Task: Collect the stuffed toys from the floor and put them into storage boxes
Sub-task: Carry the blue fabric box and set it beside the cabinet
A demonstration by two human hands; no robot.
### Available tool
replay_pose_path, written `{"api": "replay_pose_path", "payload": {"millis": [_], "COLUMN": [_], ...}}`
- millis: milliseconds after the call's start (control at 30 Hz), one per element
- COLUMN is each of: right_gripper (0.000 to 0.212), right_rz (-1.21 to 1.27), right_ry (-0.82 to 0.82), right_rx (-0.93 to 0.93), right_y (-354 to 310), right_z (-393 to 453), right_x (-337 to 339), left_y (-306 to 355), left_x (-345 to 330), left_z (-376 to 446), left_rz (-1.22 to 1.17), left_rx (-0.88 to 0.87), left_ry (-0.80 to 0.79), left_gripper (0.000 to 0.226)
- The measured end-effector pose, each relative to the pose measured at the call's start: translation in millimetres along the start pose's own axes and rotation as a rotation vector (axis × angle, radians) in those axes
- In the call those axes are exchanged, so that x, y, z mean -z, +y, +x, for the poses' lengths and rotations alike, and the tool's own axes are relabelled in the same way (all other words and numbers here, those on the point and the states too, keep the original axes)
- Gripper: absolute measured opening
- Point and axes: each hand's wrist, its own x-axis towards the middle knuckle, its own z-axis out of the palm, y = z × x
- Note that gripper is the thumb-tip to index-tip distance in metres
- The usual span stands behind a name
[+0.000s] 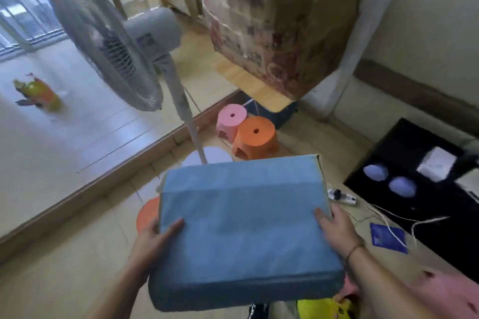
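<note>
Gripping a flat blue folded storage box [243, 230] at lower centre: left hand [153, 238] and right hand [337, 228] both clasped on its side edges. Multicoloured stuffed toy [36, 93] lies far left on the floor; yellow toy [321, 309] at bottom edge.

blue box [243, 230] covers most of the floor under it; orange disc [149, 212] only peeks out at its left edge; fan base [207, 156] half hidden behind its top edge; yellow toy [325, 309] and pink toy [451, 295] cut off by the bottom edge; left hand [155, 237] and right hand [337, 228] fingers out of sight under the box; far toy [39, 93] on the floor too blurred to identify; cardboard carton [280, 31] print unreadable
</note>
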Motion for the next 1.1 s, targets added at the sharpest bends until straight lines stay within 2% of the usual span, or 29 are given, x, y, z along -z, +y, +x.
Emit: {"api": "replay_pose_path", "payload": {"millis": [233, 333, 500, 633, 733, 867, 933, 1100], "right_gripper": [0.011, 0.012, 0.015, 0.016, 0.016, 0.015, 0.015, 0.019], "right_rz": [0.079, 0.109, 0.169, 0.192, 0.236, 0.275, 0.317, 0.394], "right_ry": [0.229, 0.280, 0.379, 0.454, 0.521, 0.585, 0.609, 0.634], "right_rx": [-0.005, -0.044, -0.092, -0.129, -0.139, -0.157, -0.178, -0.198], "right_y": [-24, -27, -32, -41, -48, -42, -41, -44], "right_z": [74, 111, 172, 212, 238, 267, 286, 343], "right_x": [50, 68, 92, 116, 135, 158, 176, 223], "left_y": [105, 142, 200, 256, 296, 335, 355, 398], "left_x": [-71, -106, -166, -220, -259, -310, -342, -414], "left_z": [108, 153, 236, 290, 318, 349, 359, 389], "left_rz": [0.187, 0.251, 0.301, 0.335, 0.372, 0.453, 0.471, 0.472], "left_rx": [-0.084, -0.101, -0.138, -0.188, -0.243, -0.287, -0.270, -0.217], "left_ry": [-0.129, -0.195, -0.315, -0.416, -0.467, -0.522, -0.543, -0.580], "left_gripper": [0.037, 0.033, 0.054, 0.036, 0.031, 0.051, 0.050, 0.074]}}
